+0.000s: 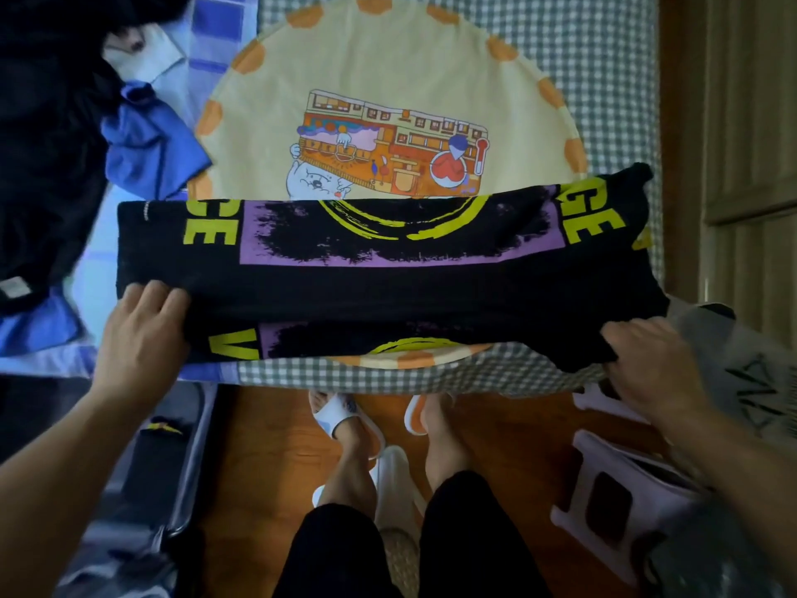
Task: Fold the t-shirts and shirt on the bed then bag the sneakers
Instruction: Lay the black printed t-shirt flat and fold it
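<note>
Your legs in black shorts (pixel 379 550) stand closest to the lens, feet in white slippers (pixel 345 418) on the wooden floor (pixel 267 446), toes near the edge of the bed. Just beyond them, your left hand (pixel 140 334) curls its fingers over the near left end of the black t-shirt (pixel 388 287), thumb tucked under the fabric, so it is grasping the cloth. Your right hand (pixel 655 360) bunches the near right end of the same shirt in a clenched pinch at the bed's corner. That t-shirt lies folded into a long band across the bed, its long axis running left to right in front of you, one end by each hand; the purple and yellow print faces up, with yellow letters showing at both ends and a second strip of print peeking out along the near edge. It rests on a round cream mat (pixel 388 79) with orange scallops and a cartoon picture, which sits on a grey checked sheet (pixel 604 58). Off to your left lie a blue garment (pixel 151 144) and a dark pile of clothes (pixel 43 144), apart from the t-shirt. A white plastic stool (pixel 621 502) stands on the floor to your right.
</note>
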A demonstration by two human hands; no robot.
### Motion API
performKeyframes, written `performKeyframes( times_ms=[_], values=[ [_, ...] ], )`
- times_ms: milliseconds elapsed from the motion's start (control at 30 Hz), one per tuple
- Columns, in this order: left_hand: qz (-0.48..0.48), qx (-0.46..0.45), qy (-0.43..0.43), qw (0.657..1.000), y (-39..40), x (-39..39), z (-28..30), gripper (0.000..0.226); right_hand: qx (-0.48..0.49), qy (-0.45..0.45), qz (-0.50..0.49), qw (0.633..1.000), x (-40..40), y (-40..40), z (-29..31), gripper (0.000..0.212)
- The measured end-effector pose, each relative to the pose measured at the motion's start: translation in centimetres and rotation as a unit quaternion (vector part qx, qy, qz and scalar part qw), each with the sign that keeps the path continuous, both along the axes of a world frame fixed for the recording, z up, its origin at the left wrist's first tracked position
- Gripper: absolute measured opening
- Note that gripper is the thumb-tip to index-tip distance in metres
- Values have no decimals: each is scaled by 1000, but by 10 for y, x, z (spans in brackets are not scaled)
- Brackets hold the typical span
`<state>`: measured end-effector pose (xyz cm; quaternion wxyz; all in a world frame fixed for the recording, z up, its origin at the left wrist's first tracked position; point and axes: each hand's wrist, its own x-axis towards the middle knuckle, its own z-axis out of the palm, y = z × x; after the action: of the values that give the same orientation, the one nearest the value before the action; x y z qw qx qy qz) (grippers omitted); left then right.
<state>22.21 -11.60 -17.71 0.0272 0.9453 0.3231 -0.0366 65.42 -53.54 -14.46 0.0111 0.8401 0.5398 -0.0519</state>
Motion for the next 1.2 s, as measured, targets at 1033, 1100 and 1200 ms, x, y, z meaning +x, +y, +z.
performKeyframes(
  times_ms=[1033, 1100, 1200],
  values=[
    [-232, -314, -26, 920, -254, 277, -16, 55, -254, 431, -142, 854, 31, 73, 36, 26],
    [-251, -320, -13, 914, -251, 272, -17, 64, -45, 328, -314, 890, 65, 71, 20, 20],
    [-284, -319, -9, 904, -248, 262, -18, 72, 78, 361, -478, 797, 104, 75, -1, 29]
  ],
)
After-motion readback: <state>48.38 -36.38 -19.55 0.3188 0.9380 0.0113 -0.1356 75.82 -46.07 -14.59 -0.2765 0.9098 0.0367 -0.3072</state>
